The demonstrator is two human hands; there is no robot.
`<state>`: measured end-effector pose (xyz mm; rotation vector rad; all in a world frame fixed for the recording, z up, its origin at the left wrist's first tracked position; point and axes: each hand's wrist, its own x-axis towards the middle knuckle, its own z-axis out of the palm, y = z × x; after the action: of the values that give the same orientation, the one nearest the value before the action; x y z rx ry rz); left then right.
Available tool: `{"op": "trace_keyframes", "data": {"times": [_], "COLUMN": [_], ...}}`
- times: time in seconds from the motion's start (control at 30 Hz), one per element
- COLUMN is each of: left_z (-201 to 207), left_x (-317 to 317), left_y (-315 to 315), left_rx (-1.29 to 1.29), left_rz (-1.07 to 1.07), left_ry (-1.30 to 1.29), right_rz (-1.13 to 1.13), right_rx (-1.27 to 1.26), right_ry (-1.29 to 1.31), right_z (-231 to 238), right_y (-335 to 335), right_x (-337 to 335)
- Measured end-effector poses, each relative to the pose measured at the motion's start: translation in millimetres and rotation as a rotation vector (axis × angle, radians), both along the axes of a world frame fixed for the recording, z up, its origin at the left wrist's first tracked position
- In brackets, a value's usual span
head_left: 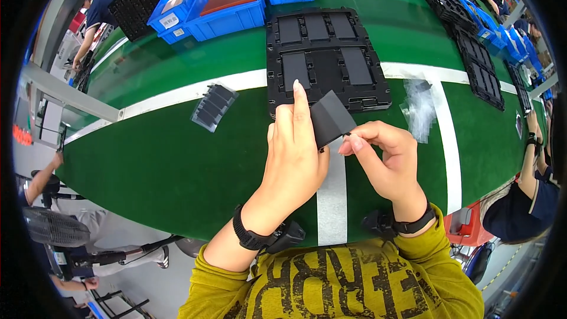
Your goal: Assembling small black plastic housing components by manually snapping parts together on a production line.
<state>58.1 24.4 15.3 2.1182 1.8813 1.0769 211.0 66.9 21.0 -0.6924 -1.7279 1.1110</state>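
A flat black rectangular panel is held tilted above the near edge of a black moulded tray. My left hand grips the panel along its left side, index finger stretched toward the tray, the other fingers partly hidden. My right hand is closed, thumb and forefinger pinching at the panel's lower right corner; a tiny dark bit shows at the fingertips. Similar dark panels, such as the front left panel and the front right panel, lie in the tray's pockets.
Left of the tray lies a clear sheet with dark strips; crumpled clear film lies to its right. Blue bins stand behind. More black trays sit along the right. Several co-workers are around the green table.
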Motion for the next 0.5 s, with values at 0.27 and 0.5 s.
{"op": "trace_keyframes", "data": {"times": [0.27,0.5], "left_z": [0.6,6.4], "left_x": [0.5,4.3], "left_y": [-0.3,-1.9], "left_rx": [-0.156,-0.247], "left_rz": [-0.219,-0.281], "left_ry": [-0.157,-0.195], "right_rz": [-0.009,-0.021], "right_rx": [0.143,0.201], "right_ry": [-0.047,-0.082], "right_z": [2.4,5.0], "right_y": [1.0,0.0], "right_x": [2.2,2.7]}}
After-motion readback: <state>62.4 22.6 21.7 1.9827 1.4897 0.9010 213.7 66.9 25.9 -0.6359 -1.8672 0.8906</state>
